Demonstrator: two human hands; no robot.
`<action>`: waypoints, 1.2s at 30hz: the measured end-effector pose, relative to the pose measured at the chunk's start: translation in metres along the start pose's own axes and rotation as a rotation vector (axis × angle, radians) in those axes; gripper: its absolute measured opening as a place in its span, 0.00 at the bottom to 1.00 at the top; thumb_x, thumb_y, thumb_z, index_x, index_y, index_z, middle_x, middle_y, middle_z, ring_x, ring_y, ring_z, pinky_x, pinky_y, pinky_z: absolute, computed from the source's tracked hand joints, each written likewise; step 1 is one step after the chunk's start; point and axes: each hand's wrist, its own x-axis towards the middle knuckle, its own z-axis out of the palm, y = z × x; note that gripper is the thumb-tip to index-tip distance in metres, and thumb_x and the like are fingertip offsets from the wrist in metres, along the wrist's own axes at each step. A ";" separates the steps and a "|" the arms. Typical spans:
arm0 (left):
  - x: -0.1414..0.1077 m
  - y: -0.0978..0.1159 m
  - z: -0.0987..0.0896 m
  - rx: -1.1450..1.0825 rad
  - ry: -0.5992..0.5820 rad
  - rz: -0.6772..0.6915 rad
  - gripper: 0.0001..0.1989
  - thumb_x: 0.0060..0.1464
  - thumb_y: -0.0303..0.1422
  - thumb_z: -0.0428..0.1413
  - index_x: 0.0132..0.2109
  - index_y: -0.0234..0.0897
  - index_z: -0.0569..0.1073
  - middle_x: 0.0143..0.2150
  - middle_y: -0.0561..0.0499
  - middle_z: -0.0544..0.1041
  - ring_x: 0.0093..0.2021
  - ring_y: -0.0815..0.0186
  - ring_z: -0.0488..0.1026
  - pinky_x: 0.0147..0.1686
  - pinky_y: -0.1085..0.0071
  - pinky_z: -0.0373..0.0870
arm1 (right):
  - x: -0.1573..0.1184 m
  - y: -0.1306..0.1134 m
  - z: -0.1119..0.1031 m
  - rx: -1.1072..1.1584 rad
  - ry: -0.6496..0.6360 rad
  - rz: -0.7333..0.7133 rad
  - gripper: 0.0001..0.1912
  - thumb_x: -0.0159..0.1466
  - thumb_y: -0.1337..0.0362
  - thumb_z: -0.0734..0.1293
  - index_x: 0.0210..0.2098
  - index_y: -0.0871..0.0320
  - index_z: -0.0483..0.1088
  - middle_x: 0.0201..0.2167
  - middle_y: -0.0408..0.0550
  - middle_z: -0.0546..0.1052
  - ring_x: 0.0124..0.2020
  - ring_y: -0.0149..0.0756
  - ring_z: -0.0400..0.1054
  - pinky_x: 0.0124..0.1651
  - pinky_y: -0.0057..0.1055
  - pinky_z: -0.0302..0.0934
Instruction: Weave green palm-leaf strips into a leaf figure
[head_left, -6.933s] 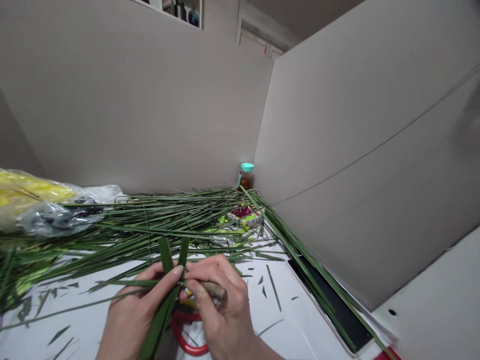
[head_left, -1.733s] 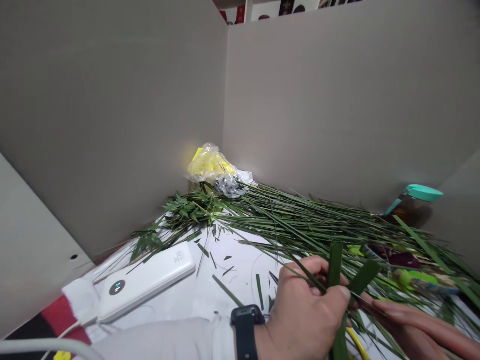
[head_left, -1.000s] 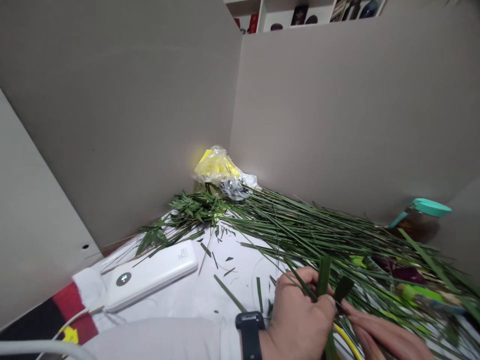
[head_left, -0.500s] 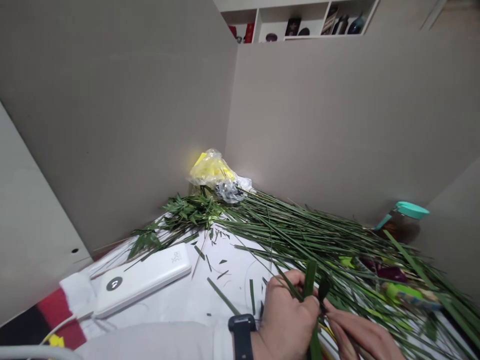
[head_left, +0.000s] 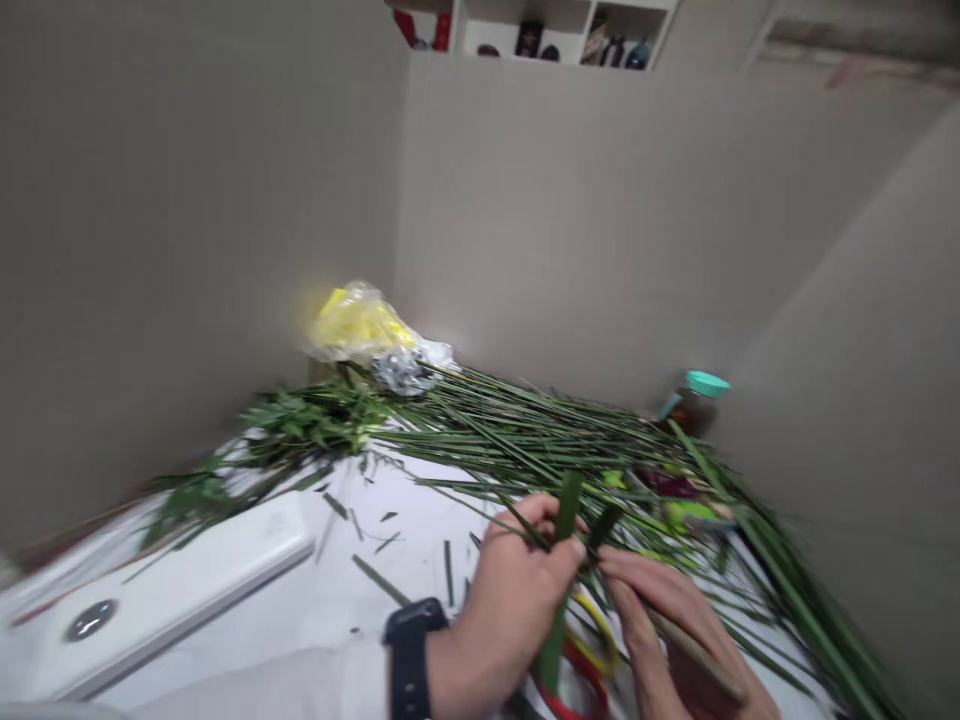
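Observation:
My left hand [head_left: 510,580], with a dark watch [head_left: 411,655] on its wrist, is closed around long flat green leaf strips [head_left: 568,505]. One strip stands up between thumb and fingers and runs down below the hand. Close beside it, my right hand [head_left: 660,610] pinches at a darker folded leaf end [head_left: 604,524] that meets the strips. A brownish flat piece [head_left: 694,655] lies against the right palm; its kind is unclear. Under the hands show a yellow finger loop [head_left: 606,640] and a red one [head_left: 581,690], apparently scissors handles.
A pile of long green leaves [head_left: 525,430] spans the table's back. Leafy sprigs [head_left: 307,420] and a plastic bag with yellow contents [head_left: 360,325] are at the left corner. A white power bank [head_left: 202,580] lies front left. A teal-lidded jar [head_left: 697,400] stands back right.
The view has swung to the right, shifting everything left. My right hand has turned so the brownish piece in it shows, and the scissors loops have come into clearer view. Both hands keep their hold.

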 end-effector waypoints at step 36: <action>-0.010 0.020 0.002 -0.025 -0.206 -0.173 0.08 0.50 0.33 0.69 0.39 0.48 0.80 0.37 0.56 0.86 0.34 0.63 0.81 0.33 0.74 0.78 | 0.033 -0.021 -0.022 0.788 -0.065 0.815 0.09 0.65 0.60 0.71 0.31 0.57 0.74 0.26 0.38 0.74 0.26 0.26 0.64 0.31 0.23 0.62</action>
